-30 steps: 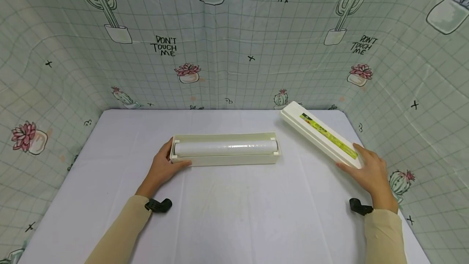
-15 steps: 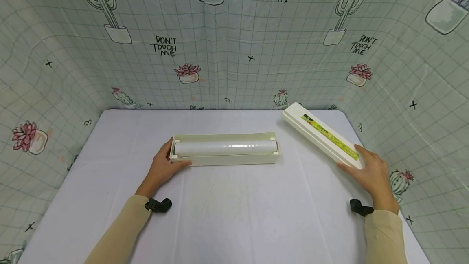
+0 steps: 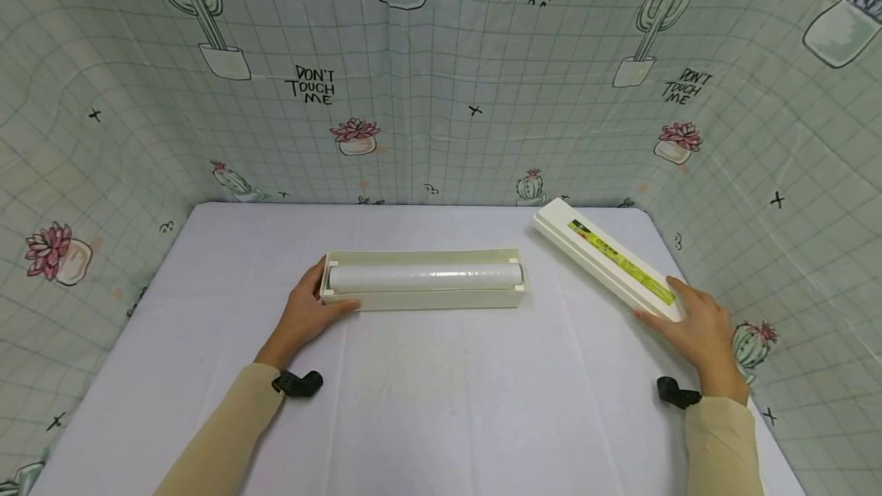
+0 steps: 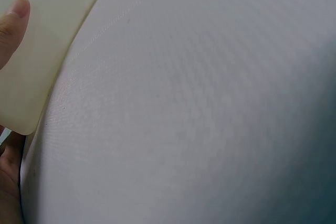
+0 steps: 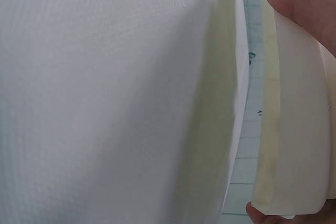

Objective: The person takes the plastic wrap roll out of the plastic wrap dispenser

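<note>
A long cream cling film box (image 3: pixel 427 300) lies lengthwise on the table, its top off and a roll of cling film (image 3: pixel 425 277) inside. My left hand (image 3: pixel 308 311) grips the box's left end, thumb along the front wall and fingers behind. In the left wrist view the thumb presses the pale box wall (image 4: pixel 44 40). My right hand (image 3: pixel 696 327) holds the near end of the white box lid (image 3: pixel 599 255), which slants away to the upper left and has a yellow-green label. In the right wrist view the lid (image 5: pixel 302 119) sits between thumb and fingers, raised off the table.
A white cloth covers the table (image 3: pixel 427 404). Behind and at both sides hangs a grid-patterned curtain (image 3: pixel 441 60) printed with cacti. The lid's far end comes near the table's back edge. Each wrist wears a black camera (image 3: pixel 298 384).
The far end of the lid has sunk slightly and shifted a little to the right in my right hand. My left hand and the box stay in place.
</note>
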`<state>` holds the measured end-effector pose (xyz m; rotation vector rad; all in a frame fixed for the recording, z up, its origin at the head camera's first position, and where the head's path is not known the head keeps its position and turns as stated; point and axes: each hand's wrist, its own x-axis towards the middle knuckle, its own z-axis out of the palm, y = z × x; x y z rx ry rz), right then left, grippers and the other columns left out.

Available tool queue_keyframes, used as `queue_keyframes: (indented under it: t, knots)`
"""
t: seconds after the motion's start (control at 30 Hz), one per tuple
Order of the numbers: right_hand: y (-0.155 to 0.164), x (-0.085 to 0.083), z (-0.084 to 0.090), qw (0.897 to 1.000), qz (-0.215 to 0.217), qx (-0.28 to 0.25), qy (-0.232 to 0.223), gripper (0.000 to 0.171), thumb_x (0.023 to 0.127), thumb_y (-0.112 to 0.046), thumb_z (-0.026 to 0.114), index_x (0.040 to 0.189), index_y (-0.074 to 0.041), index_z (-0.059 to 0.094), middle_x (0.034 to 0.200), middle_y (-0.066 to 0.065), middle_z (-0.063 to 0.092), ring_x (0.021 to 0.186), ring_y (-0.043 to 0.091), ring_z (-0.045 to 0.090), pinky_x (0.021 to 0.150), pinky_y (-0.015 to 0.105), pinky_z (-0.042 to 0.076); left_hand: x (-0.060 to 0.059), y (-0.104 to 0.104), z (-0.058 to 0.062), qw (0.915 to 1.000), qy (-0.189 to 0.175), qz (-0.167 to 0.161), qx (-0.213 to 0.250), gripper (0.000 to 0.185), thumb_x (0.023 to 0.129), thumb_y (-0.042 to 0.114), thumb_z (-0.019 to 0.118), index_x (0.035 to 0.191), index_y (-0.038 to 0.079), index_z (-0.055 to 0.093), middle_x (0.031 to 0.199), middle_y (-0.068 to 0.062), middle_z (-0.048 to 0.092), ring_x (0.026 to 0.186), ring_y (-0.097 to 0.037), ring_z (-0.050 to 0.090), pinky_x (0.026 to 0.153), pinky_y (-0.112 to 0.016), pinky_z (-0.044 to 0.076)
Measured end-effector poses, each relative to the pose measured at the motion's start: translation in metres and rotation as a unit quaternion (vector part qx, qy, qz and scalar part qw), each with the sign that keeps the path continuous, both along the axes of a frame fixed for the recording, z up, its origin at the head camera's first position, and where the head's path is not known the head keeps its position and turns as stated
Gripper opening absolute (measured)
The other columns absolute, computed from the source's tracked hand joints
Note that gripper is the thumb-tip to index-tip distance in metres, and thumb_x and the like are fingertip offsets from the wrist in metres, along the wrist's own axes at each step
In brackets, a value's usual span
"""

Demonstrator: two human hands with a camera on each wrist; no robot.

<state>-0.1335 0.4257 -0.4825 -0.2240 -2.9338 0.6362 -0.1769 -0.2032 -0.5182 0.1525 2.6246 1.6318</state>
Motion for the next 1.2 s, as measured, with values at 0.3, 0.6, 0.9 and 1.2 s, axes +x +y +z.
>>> queue_keyframes:
  t: [0.3, 0.6, 0.9, 1.2]
  knots:
    - [0.001, -0.001, -0.001, 1.0, -0.001, 0.002, -0.005, 0.098, 0.085, -0.057, 0.078, 0.158, -0.005, 0.037, 0.147, 0.043, 0.041, 0.126, 0.068, 0.035, 0.095, 0.076, 0.026, 0.0, 0.002, 0.002, 1.0, -0.006, 0.003, 0.001, 0.107, 0.084, 0.029, 0.088, 0.166, 0.015, 0.021, 0.158, -0.019, 0.039, 0.135, -0.037, 0.049, 0.11, -0.054, 0.042]
    - [0.007, -0.003, -0.004, 1.0, -0.005, -0.001, -0.017, 0.099, 0.086, -0.058, 0.077, 0.159, -0.005, 0.036, 0.148, 0.044, 0.039, 0.125, 0.071, 0.031, 0.093, 0.078, 0.025, 0.0, 0.001, 0.002, 1.0, -0.006, 0.004, 0.0, 0.107, 0.084, 0.03, 0.088, 0.166, 0.016, 0.022, 0.158, -0.019, 0.039, 0.136, -0.037, 0.049, 0.111, -0.054, 0.042]
    - [0.011, -0.003, -0.007, 1.0, -0.003, 0.01, -0.016, 0.099, 0.085, -0.059, 0.077, 0.158, -0.004, 0.038, 0.146, 0.044, 0.04, 0.122, 0.072, 0.033, 0.091, 0.077, 0.026, 0.0, 0.001, 0.001, 0.9999, -0.012, 0.006, 0.002, 0.106, 0.084, 0.031, 0.088, 0.166, 0.017, 0.021, 0.16, -0.018, 0.037, 0.137, -0.037, 0.047, 0.112, -0.054, 0.041]
    - [0.015, -0.003, -0.006, 1.0, -0.002, 0.006, -0.027, 0.099, 0.086, -0.059, 0.076, 0.158, -0.004, 0.037, 0.146, 0.045, 0.039, 0.122, 0.072, 0.033, 0.092, 0.076, 0.026, 0.0, 0.0, -0.001, 0.9999, -0.009, 0.006, 0.004, 0.106, 0.085, 0.03, 0.088, 0.166, 0.017, 0.021, 0.157, -0.018, 0.04, 0.135, -0.037, 0.049, 0.111, -0.054, 0.042]
